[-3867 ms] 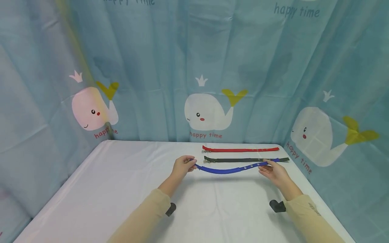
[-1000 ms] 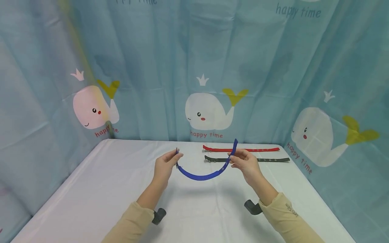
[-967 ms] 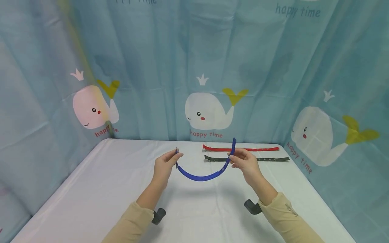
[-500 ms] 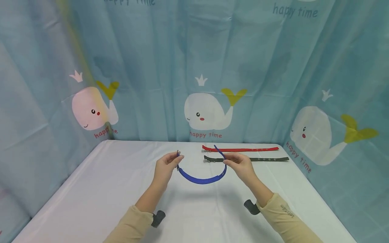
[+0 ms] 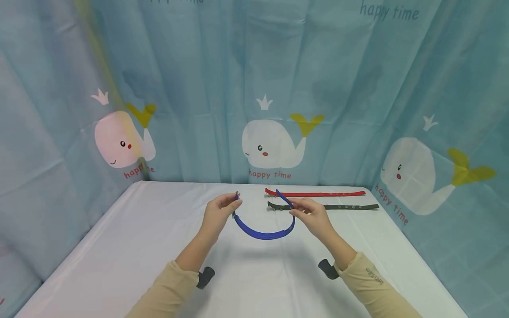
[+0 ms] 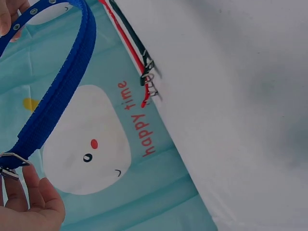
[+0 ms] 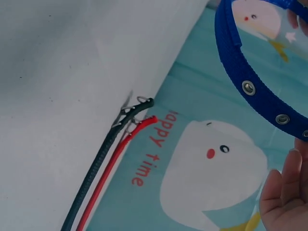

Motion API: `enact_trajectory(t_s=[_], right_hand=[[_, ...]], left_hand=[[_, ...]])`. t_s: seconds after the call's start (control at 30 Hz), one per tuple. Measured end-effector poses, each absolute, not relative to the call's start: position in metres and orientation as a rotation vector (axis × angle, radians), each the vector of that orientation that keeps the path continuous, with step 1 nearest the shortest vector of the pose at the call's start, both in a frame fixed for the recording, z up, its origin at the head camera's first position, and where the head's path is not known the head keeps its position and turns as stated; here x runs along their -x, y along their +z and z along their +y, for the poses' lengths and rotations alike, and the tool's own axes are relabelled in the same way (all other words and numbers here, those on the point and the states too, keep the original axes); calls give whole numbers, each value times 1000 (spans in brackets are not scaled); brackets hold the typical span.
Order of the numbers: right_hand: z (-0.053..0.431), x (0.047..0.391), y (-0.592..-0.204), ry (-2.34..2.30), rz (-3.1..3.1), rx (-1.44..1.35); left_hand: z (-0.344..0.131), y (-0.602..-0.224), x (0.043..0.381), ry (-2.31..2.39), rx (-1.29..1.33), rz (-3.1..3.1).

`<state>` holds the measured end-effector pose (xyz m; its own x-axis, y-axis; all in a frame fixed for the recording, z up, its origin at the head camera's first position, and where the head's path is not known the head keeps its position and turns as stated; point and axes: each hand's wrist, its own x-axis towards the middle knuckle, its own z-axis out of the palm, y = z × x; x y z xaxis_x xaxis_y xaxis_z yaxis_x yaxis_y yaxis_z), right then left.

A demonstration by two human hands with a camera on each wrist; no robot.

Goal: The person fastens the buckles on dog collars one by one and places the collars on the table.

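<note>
A blue pet collar (image 5: 262, 235) of webbing sags in a U above the table, held up at both ends. My left hand (image 5: 216, 214) pinches its buckle end; in the left wrist view the metal buckle (image 6: 8, 171) and a ring (image 6: 17, 156) show at the fingertips. Thumb and fingers of my right hand (image 5: 314, 216) grip the strap near the tail end, which sticks up and leans left past them. Metal eyelets (image 7: 248, 87) line this part of the strap in the right wrist view. Much of the right hand lies outside that view.
A red collar (image 5: 310, 194) lies straight along the back right of the white table (image 5: 159, 229). In front of it lies a dark green collar (image 5: 350, 207), partly behind the right hand. A blue whale-print curtain (image 5: 199, 145) borders the table's back and sides.
The right hand has moved left and the left hand somewhat left and back, bringing them closer together. The blue collar has gone from a shallow sag to a deep U, its tail now tilting left.
</note>
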<state>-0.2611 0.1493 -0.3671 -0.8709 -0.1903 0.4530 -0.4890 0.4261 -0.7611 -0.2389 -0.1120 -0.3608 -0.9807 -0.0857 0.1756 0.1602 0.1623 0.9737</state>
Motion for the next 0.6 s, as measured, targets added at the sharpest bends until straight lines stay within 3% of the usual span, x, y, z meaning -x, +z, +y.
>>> enact_trajectory(t_s=[0.6], right_hand=[[138,231,-335,1365,-2370,-655]], left_hand=[[-108,-351,230,-1905,87,-2227]])
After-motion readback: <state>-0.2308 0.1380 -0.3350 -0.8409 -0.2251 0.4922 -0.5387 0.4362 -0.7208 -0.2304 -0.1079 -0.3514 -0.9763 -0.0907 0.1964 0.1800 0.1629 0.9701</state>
